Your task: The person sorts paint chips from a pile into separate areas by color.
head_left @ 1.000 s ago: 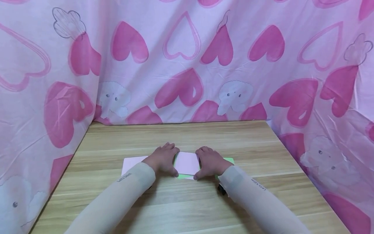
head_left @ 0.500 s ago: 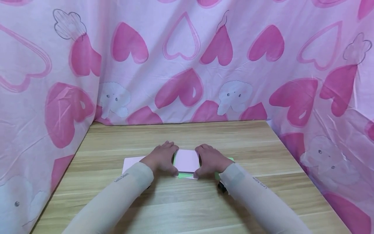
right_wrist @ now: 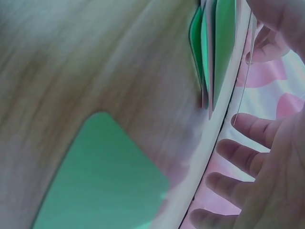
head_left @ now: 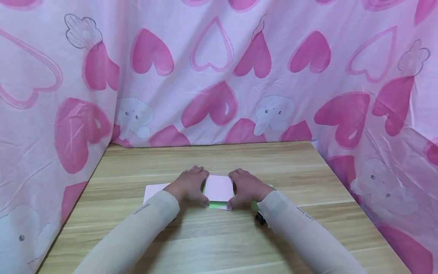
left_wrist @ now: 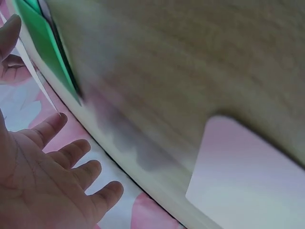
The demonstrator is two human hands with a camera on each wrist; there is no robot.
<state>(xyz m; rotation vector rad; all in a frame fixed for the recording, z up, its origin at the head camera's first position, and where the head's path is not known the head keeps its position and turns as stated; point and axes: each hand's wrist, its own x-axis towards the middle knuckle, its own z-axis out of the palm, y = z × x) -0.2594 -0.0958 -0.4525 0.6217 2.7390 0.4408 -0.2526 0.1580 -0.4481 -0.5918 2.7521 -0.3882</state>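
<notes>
A pale pink card [head_left: 219, 188] with rounded corners is held level between my two hands, a little above a small loose stack of green and pink cards [head_left: 215, 206]. My left hand [head_left: 189, 185] holds its left side, thumb at the near corner and index finger at the far one. On the opposite side my right hand [head_left: 249, 186] holds it the same way. Both wrist views show the held card edge-on, with the other fingers spread clear of it. Below it, the green card [right_wrist: 224, 47] and its neighbours in the stack bow apart slightly.
Another pink card [left_wrist: 252, 176] lies flat on the wooden table [head_left: 212, 239] left of my left hand. Partly under my right forearm in the head view is a green card [right_wrist: 105, 176]. A pink heart-print curtain [head_left: 208, 87] surrounds the table's back and sides.
Both hands have risen slightly with the pink card, widening the gap over the stack. Over the last half second the hands have stayed almost still.
</notes>
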